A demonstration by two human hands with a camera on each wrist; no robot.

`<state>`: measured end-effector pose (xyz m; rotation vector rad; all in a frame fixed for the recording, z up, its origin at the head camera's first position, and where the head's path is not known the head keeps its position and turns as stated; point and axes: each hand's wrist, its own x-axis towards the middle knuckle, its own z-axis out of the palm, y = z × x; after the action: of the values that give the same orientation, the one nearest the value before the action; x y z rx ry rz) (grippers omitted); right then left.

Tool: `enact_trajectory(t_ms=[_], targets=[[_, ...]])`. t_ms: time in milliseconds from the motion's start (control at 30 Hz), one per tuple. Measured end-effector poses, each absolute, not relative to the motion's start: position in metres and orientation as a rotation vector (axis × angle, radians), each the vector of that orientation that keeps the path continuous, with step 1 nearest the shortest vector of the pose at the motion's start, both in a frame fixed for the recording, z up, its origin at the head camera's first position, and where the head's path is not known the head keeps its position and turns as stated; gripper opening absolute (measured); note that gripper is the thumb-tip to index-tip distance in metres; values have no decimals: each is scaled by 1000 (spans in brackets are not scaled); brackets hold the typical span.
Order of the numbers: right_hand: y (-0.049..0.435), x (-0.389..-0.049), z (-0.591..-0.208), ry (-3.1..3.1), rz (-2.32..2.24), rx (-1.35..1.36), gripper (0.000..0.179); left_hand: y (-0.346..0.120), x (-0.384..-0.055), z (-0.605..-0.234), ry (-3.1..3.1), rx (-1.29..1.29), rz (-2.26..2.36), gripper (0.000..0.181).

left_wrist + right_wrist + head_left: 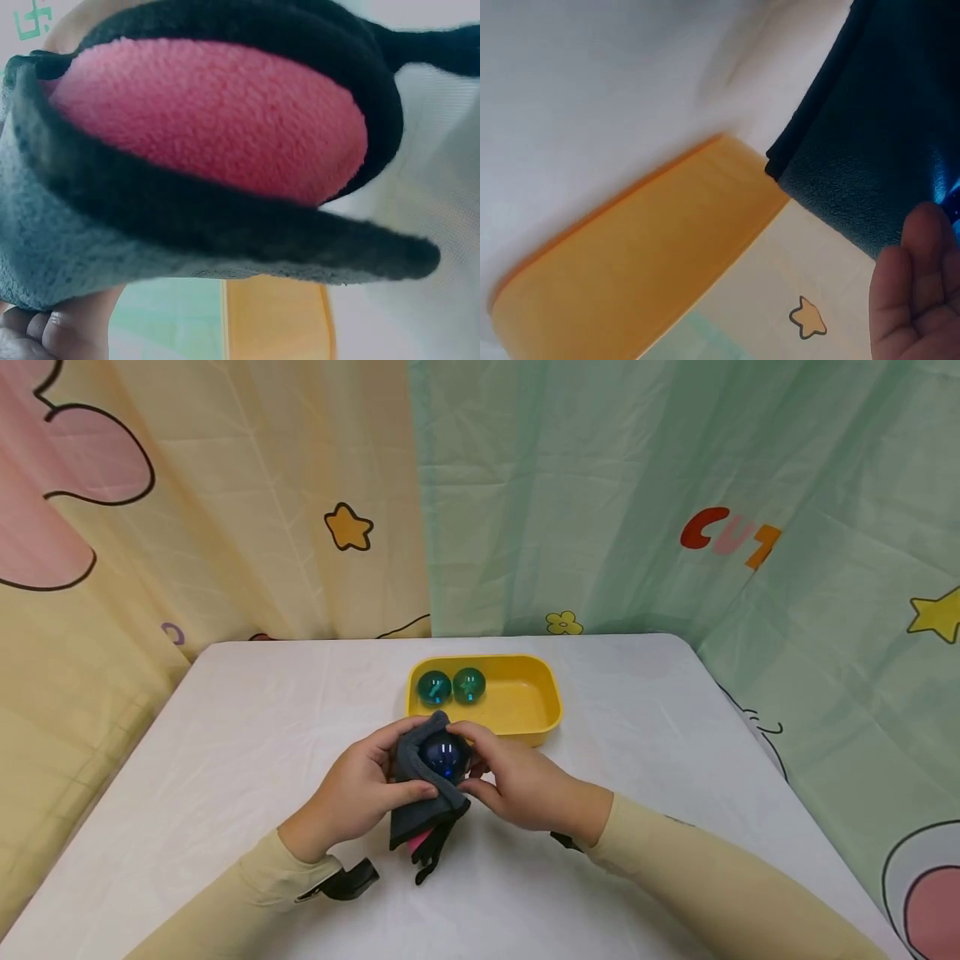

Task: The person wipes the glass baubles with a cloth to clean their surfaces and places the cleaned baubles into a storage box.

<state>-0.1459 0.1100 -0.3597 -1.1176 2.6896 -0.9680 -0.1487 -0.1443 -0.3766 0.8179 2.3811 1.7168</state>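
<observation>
A dark grey cloth [408, 760] with a plush surface is folded around a clear dark blue ball [446, 755], just in front of the yellow tray. From the left, my left hand [363, 781] holds the cloth, its thumb lying across the front. My right hand [517, 777] grips the ball from the right, finger and thumb at its upper and lower sides beside the cloth's edge. Pink plush fabric [225, 120] shows inside the dark folds in the left wrist view. Only part of the ball is uncovered.
A yellow tray [517, 727] stands beyond the hands, with two green-blue clear balls, one left [434, 688] and one right [469, 685], in its left half. White cloth covers the table [285, 718]. Patterned curtains [525, 485] hang behind and at the sides.
</observation>
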Motion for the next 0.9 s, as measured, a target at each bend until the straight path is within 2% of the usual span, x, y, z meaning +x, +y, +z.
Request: enact_trajectory(t_ms=[200, 433, 667, 900], targets=[[111, -145, -359, 2785, -882, -1136, 65, -142, -147, -374, 2387, 827, 1697, 74], [112, -147, -363, 2644, -1055, -968, 52, -140, -148, -377, 2395, 817, 1677, 75], [112, -146, -360, 2656, -1023, -1124, 72, -141, -149, -375, 2421, 816, 1682, 75], [113, -146, -355, 2795, -800, -1158, 67, -141, -148, -374, 2382, 811, 1691, 75]])
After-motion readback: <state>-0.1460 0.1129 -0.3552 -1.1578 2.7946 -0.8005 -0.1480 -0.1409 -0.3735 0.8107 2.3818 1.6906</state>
